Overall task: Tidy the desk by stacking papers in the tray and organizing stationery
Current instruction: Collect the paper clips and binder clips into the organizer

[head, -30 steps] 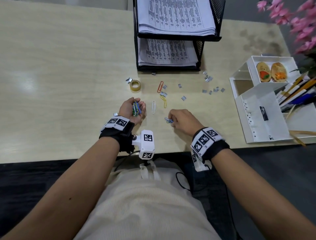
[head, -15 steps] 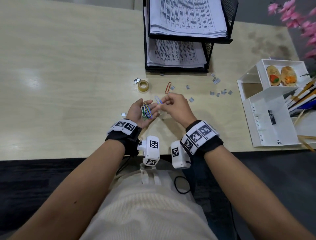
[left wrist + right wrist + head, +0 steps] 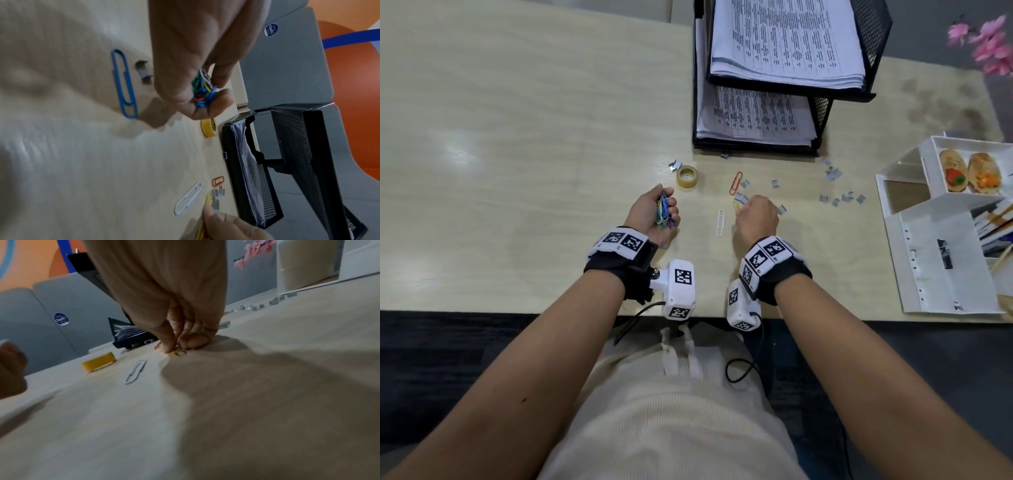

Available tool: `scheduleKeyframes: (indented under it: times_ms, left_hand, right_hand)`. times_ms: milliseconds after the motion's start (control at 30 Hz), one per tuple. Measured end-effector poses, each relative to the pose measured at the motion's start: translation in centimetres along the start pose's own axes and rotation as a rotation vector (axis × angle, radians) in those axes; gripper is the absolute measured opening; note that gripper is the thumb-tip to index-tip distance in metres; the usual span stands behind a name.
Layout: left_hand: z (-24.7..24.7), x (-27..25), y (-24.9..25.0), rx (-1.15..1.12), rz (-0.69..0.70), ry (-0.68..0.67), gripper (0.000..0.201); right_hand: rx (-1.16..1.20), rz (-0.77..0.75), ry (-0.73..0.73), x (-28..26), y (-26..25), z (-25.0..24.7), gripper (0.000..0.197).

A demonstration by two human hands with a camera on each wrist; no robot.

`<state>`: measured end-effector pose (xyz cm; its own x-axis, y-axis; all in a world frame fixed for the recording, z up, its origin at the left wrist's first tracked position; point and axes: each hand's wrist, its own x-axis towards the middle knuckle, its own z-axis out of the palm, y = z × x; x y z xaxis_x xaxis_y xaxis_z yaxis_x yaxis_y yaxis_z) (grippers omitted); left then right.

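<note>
Left hand (image 3: 652, 215): fingers curled around a bunch of coloured wire paper clips (image 3: 663, 213) (blue, green, yellow, orange, white), held just above the pale wood-grain desk (image 3: 517, 137).

Right hand (image 3: 756, 216): knuckles up, fingertips (image 3: 170, 347) down on the desk surface, thumb and forefinger pinching a yellow wire paper clip (image 3: 176, 351) that lies flat among small grey staple pieces (image 3: 741, 197).

White wire paper clip (image 3: 720, 222): flat on the desk, between the two hands, touched by neither.

Orange-red wire paper clip (image 3: 736, 182): flat on the desk, beyond the right hand, toward the tray.

Blue wire paper clip (image 3: 124, 83): flat on the desk beside the left hand, seen in the left wrist view only; one grey staple piece (image 3: 144, 73) just beside it.

Small roll of yellowish clear tape (image 3: 687, 176): on the desk beyond the left hand, near a crumpled silver scrap (image 3: 674, 165).

Black wire-mesh two-tier paper tray (image 3: 873, 37): at the far edge of the desk; a stack of printed sheets (image 3: 784, 41) on the upper tier, a second stack (image 3: 753, 116) on the lower.

More loose grey staple pieces (image 3: 842, 197): scattered to the right of the tray.

White compartment organiser (image 3: 941, 260): at the right edge of the desk, holding pencils and pens (image 3: 996, 219).

Pink artificial flowers (image 3: 989, 44): top right corner.
</note>
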<state>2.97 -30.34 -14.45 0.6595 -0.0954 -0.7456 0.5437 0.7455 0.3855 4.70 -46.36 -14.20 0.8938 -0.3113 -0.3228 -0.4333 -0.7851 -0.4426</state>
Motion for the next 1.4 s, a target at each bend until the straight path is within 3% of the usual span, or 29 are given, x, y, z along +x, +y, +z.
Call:
scheduleKeyframes:
  times_ms: [167, 267, 400, 533, 667, 733, 833, 900, 967, 1067, 1167, 1267, 1400]
  left_hand:
    - [-1.2, 0.0, 0.9, -0.04, 0.018, 0.036, 0.036]
    - [-1.5, 0.2, 1.3, -0.063, 0.041, 0.033, 0.035]
    - [-0.8, 0.2, 0.3, -0.048, 0.005, -0.024, 0.032]
    - [0.5, -0.1, -1.7, 0.052, -0.037, -0.044, 0.039]
    - [1.1, -0.2, -2.3, 0.042, -0.068, -0.101, 0.043]
    - [0.9, -0.2, -2.0, 0.064, -0.086, -0.096, 0.043]
    - [0.3, -0.4, -1.3, 0.073, -0.091, -0.062, 0.041]
    - [-0.1, -0.6, -0.8, 0.048, -0.085, -0.037, 0.041]
    - [-0.8, -0.7, -0.4, 0.012, -0.069, -0.002, 0.041]
    - [-1.8, -0.9, 0.1, -0.03, -0.037, 0.023, 0.039]
    - [-2.4, -1.3, 0.4, -0.061, -0.002, 0.035, 0.038]
    - [-2.9, -1.8, 0.9, -0.096, 0.027, 0.003, 0.037]
    - [-3.8, -2.1, 1.4, -0.121, 0.067, -0.036, 0.036]
  right_hand:
    - [-0.149, -0.126, -0.047, -0.4, 0.7, -0.2, 0.024]
    - [-0.15, -0.193, -0.049, -0.5, 1.1, -0.5, 0.017]
    - [0.122, -0.186, -0.043, -0.6, 0.0, -1.7, 0.015]
    - [0.352, -0.312, -0.272, -2.1, -1.5, -2.4, 0.03]
    - [0.333, -0.184, -0.109, -1.0, -0.3, -3.0, 0.021]
    - [0.174, -0.062, -0.067, -0.7, 0.8, -2.7, 0.016]
    - [-0.029, 0.0, -0.095, -1.8, 1.5, -1.7, 0.013]
    - [-0.097, -0.021, -0.126, -2.2, 1.6, -1.0, 0.02]
    - [-0.122, -0.045, -0.151, -2.4, 1.2, -0.5, 0.013]
    - [0.032, -0.004, -0.138, -2.3, 0.0, -0.2, 0.025]
    - [0.131, 0.043, -0.108, -2.5, -0.8, 0.3, 0.021]
    - [0.074, 0.033, -0.114, -3.2, -1.0, 1.1, 0.008]
    - [-0.081, -0.074, -0.159, -3.8, -1.1, 1.1, 0.019]
